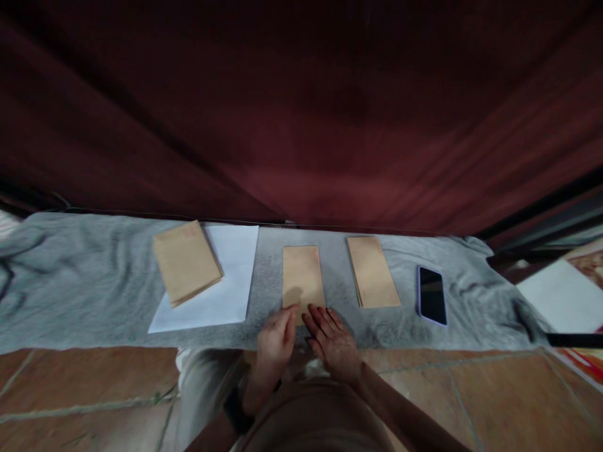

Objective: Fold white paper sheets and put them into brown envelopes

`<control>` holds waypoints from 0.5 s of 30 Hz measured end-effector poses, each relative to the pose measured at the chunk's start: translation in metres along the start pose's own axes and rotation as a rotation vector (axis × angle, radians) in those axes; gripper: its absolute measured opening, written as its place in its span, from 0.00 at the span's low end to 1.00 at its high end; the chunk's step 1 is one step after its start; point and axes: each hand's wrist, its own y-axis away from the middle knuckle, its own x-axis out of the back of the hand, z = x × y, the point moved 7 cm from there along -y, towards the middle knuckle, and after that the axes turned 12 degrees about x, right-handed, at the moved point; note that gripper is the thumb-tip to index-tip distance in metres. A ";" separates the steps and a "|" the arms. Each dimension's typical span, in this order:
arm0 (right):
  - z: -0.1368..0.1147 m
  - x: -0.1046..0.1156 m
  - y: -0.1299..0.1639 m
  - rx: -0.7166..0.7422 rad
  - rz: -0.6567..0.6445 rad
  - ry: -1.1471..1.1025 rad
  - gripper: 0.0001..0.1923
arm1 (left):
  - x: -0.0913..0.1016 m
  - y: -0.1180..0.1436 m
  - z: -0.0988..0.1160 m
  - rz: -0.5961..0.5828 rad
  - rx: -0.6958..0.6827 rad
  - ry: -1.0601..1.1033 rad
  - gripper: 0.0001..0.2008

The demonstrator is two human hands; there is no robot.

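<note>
Brown kraft envelope (pixel 301 270), one: narrow, flat, shadowed at its near half, centred on grey cloth (pixel 334 263). Left hand (pixel 276 338), 7 o'clock of it: curled; whether pinching, cannot tell. Right hand (pixel 333 339), 5 o'clock: spread open, fingertips touching it. Kraft stacks, two: left stack (pixel 188 263), 9 o'clock; right stack (pixel 374 273), 3 o'clock. Smartphone (pixel 432 295), one, farther toward 3.

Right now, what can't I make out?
Head view:
Middle envelope: near end partly covered by the left hand and right hand.
White paper: partly hidden under the left envelopes.
Red print: too small to read.
Grey cloth: cut off by left edge.
</note>
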 end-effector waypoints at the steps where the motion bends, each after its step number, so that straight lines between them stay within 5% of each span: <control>1: 0.000 -0.002 0.001 -0.007 0.016 -0.005 0.29 | -0.007 -0.007 0.013 -0.034 -0.110 -0.052 0.19; 6: 0.001 -0.007 0.004 -0.024 0.074 -0.023 0.22 | -0.056 -0.049 0.038 -0.234 -0.429 -0.335 0.25; 15: 0.001 -0.002 -0.001 -0.021 -0.019 -0.020 0.33 | -0.078 -0.095 0.021 -0.212 -0.484 -0.476 0.29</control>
